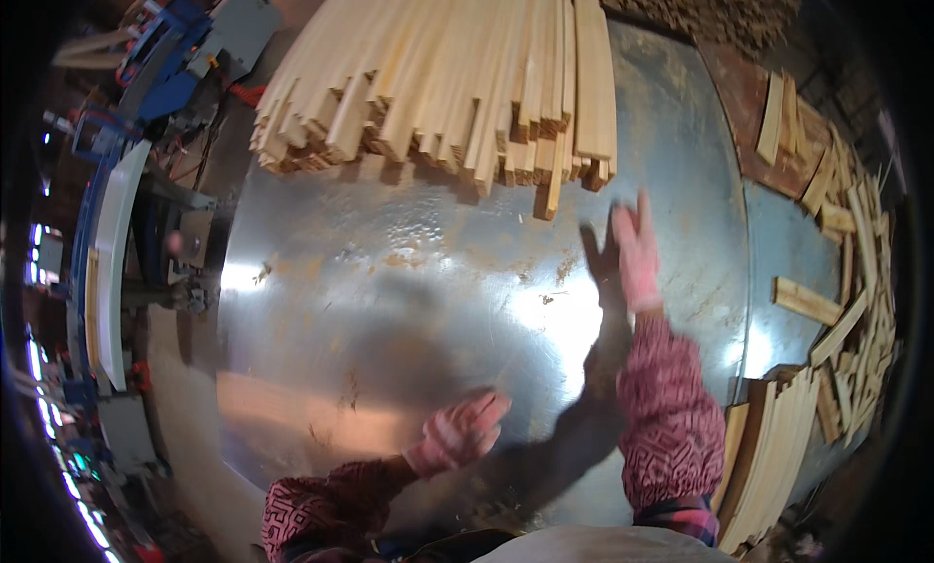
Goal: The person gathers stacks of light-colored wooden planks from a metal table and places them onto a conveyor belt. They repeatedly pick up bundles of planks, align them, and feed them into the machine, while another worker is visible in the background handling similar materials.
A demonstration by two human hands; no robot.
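My right hand (637,261), in a pink glove, reaches forward over the metal table (428,300) with its fingers stretched out and nothing in it. Its fingertips are just short of the near right corner of a big stack of light wooden strips (438,86). One strip (555,179) juts out from the stack's near end, left of that hand. My left hand (459,432), also in a pink glove, hovers near the table's front edge. Its fingers are curled together, and no object shows in them.
Loose wood offcuts (861,300) pile up along the right side. A bundle of upright-looking boards (778,446) stands at the near right. More stacked wood (691,3) lies at the far right. Blue machinery (170,67) and a long white panel (122,261) are on the left.
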